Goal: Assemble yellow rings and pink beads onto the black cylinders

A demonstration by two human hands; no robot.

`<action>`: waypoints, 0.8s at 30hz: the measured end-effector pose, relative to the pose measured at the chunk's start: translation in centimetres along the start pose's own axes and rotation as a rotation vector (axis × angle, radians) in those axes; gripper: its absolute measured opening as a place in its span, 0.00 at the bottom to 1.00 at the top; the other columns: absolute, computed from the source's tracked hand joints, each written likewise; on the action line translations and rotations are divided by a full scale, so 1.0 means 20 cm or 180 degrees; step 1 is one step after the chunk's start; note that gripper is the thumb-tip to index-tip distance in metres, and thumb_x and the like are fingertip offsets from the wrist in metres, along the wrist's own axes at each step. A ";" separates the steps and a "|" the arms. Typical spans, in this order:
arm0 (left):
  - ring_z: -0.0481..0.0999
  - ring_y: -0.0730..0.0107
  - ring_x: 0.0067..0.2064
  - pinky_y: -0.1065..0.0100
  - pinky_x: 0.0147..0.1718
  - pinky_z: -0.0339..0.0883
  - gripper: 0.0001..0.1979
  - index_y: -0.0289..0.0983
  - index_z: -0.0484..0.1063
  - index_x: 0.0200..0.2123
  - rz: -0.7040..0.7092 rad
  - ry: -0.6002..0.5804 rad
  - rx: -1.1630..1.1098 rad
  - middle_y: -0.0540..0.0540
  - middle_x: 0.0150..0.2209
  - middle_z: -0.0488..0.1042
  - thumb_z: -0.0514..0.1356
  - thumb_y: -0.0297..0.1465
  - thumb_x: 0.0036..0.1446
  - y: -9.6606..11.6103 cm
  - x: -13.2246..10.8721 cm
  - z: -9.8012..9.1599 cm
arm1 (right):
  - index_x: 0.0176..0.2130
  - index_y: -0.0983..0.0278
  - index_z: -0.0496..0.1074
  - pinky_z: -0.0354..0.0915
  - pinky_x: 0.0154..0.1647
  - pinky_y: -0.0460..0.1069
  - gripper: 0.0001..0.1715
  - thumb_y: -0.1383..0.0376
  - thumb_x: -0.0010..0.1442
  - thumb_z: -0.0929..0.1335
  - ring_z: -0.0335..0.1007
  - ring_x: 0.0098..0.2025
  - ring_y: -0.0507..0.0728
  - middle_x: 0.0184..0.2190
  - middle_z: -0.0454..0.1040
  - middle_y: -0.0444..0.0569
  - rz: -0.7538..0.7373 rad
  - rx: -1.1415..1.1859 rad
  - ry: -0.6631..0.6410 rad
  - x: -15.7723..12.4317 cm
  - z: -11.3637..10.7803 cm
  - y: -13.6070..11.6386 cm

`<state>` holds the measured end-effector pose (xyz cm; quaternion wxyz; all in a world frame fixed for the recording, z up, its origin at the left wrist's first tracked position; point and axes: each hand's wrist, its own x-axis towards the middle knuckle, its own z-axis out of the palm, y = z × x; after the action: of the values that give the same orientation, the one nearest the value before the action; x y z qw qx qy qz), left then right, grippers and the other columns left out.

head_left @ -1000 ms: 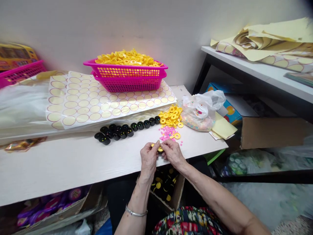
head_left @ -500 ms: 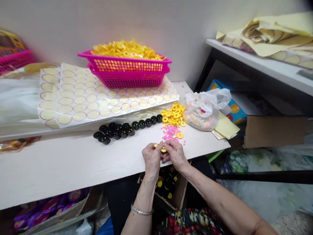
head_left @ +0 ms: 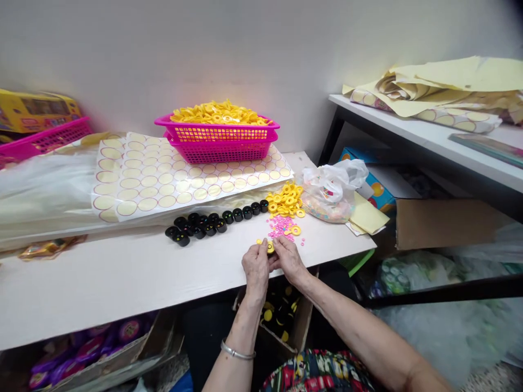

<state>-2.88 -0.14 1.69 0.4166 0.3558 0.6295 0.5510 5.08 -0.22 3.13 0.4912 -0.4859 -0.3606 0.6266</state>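
**Fitting a small yellow piece at the worktop edge**

While both hands meet at the near edge of the worktop (head_left: 122, 272), the left hand (head_left: 255, 267) and right hand (head_left: 288, 258) pinch one small yellow-and-black piece (head_left: 269, 247) between their fingertips, each closed narrowly on it. It sits just above the worktop, near the pink beads (head_left: 280, 226); what exactly is being pressed together is too small to tell. My judgement: an assembly step is in hand, one part being seated on another. A second yellow bit (head_left: 259, 241) lies just beside the left fingers.

Behind the beads lie a heap of yellow rings (head_left: 286, 197) and a row of black caps (head_left: 216, 220), apart from the hands. A pink basket (head_left: 220, 142) of more rings stands on a sticker sheet (head_left: 163, 177).

The next move seems to call for a firm, square pinch, since the part is tiny and could slip.
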 end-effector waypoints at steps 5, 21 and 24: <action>0.61 0.77 0.18 0.74 0.16 0.55 0.17 0.33 0.67 0.19 -0.0276 -0.0042 -0.0194 0.52 0.16 0.63 0.61 0.43 0.44 -0.02 0.02 0.03 | 0.28 0.62 0.55 0.61 0.10 0.44 0.12 0.58 0.53 0.62 0.62 0.11 0.50 0.15 0.60 0.35 0.0118 -0.0261 0.0192 0.03 0.01 0.01; 0.66 0.65 0.40 0.66 0.41 0.63 0.14 0.38 0.76 0.30 0.0964 -0.0850 0.0507 0.47 0.33 0.71 0.68 0.32 0.35 0.09 -0.10 -0.11 | 0.30 0.63 0.61 0.63 0.22 0.44 0.11 0.60 0.50 0.66 0.64 0.24 0.49 0.25 0.67 0.40 -0.0047 0.0372 0.0146 -0.16 -0.04 -0.05; 0.66 0.62 0.44 0.62 0.46 0.61 0.17 0.38 0.77 0.33 0.1187 -0.1354 0.0413 0.45 0.36 0.71 0.69 0.34 0.36 0.13 -0.16 -0.14 | 0.30 0.63 0.61 0.62 0.18 0.44 0.19 0.50 0.52 0.66 0.62 0.20 0.49 0.22 0.66 0.41 0.0187 0.0454 0.0105 -0.24 -0.10 -0.08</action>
<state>-4.17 -3.87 4.83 0.4072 0.5988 0.4856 0.4896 7.71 -4.49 5.34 0.5119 -0.4703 -0.2924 0.6568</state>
